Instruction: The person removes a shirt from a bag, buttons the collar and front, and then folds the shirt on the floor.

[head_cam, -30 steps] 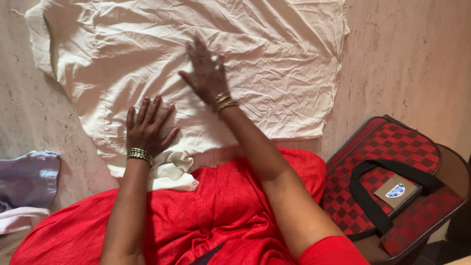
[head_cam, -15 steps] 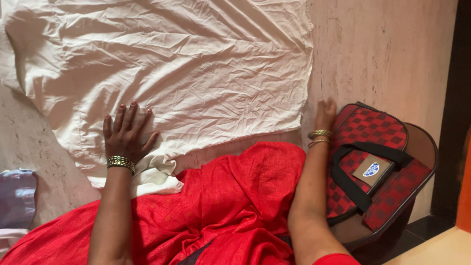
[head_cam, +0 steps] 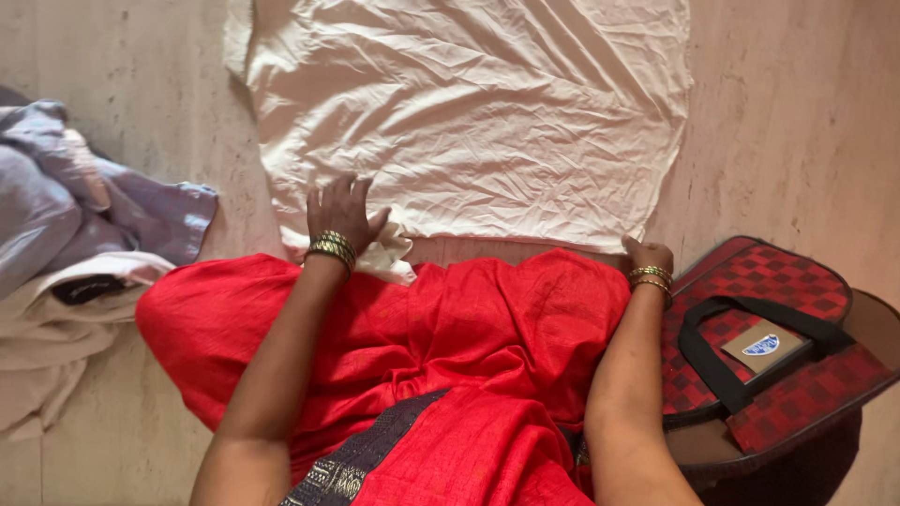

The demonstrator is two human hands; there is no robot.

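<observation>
A: Entry, head view. What is lying in front of the person?

B: A cream cloth (head_cam: 469, 112) is lying spread flat on the floor (head_cam: 787, 122), just beyond the person's knees. It is looking heavily creased all over, with fine wrinkles running in every direction. Its right edge is showing a slight outward curve, and its near edge is running almost straight, close along the red garment (head_cam: 487, 328) that is covering the lap.

A: Left hand?

B: The left hand (head_cam: 342, 214) is resting palm down on the cloth's near left corner, fingers spread wide and flat, gripping nothing. Bangles are sitting on the wrist. Just beside it, a small bunched fold of the same cloth is sticking out toward the red garment.

A: Right hand?

B: The right hand (head_cam: 647, 253) is sitting at the cloth's near right corner, fingers curled in. I cannot tell whether it is pinching the edge or only touching it; the fingertips are hidden. Bangles on this wrist too.

A: Surroundings?

B: A red checked bag (head_cam: 806, 290) with black straps is lying to the right, near the right forearm. A pile of clothes (head_cam: 66, 244), lilac and off-white, is lying to the left, well apart from the cloth.
</observation>
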